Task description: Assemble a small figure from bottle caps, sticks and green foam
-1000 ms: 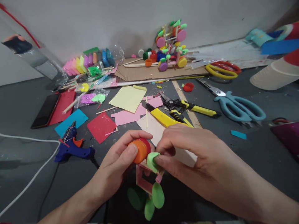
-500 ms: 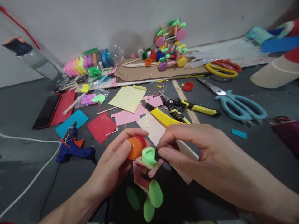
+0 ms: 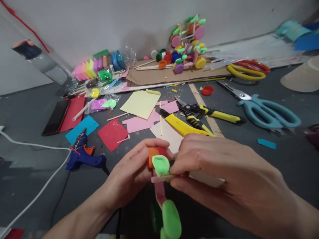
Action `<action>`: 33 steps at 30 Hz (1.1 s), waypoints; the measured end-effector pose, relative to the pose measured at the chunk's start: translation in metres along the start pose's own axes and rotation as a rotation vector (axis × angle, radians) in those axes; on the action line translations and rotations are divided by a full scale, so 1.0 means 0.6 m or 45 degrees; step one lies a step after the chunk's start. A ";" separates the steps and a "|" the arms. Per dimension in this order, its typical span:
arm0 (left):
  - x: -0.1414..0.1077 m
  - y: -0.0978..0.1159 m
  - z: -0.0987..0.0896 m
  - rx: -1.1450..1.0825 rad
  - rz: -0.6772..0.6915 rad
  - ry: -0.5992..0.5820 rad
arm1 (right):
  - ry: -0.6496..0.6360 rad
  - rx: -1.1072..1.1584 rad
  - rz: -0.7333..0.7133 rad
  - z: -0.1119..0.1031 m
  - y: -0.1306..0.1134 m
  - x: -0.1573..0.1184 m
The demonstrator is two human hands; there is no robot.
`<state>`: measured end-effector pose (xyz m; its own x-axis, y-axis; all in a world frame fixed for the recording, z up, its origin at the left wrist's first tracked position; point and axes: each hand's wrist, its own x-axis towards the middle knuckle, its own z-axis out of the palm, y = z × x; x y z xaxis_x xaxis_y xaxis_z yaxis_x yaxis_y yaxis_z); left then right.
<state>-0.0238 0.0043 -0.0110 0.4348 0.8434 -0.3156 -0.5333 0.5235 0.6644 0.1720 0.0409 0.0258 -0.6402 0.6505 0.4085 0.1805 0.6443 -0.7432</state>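
Observation:
My left hand [image 3: 132, 172] is closed around a small craft model, gripping it at an orange bottle cap [image 3: 151, 156] and a red one. A light-green clay piece [image 3: 160, 165] sits in front of the caps, above a pink strip frame [image 3: 159, 192]. Green oval pieces [image 3: 171, 218] hang at the model's lower end. Thumb and fingertips of my right hand [image 3: 216, 179] pinch the right end of a short pink-tipped stick [image 3: 161, 178] on the model. Part of the frame is hidden by my hands.
A blue glue gun [image 3: 86, 154] lies left, near a phone [image 3: 56, 118]. Beyond my hands are a yellow cutter [image 3: 181, 124], pliers [image 3: 211, 114] and coloured paper [image 3: 141, 103]. Blue-handled scissors [image 3: 270, 111] lie right. Similar models [image 3: 189, 44] stand at the back on cardboard [image 3: 149, 77].
My right hand has come in onto the model and now pinches the stick. The model has turned, bringing the stick nearly level. The whole view has shifted slightly.

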 end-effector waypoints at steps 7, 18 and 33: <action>0.003 0.013 -0.023 0.730 -0.033 0.242 | -0.145 -0.237 0.146 0.017 0.026 -0.007; -0.003 0.023 -0.022 1.619 0.350 0.406 | -0.210 -0.231 0.264 0.022 0.047 -0.005; 0.004 0.016 -0.016 1.610 0.441 0.416 | -0.297 -0.120 0.718 0.016 0.054 0.020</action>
<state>-0.0350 0.0125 -0.0119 0.1296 0.9910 -0.0341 0.5259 -0.0395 0.8496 0.1628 0.0659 0.0017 -0.5712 0.8034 -0.1681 0.5974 0.2664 -0.7564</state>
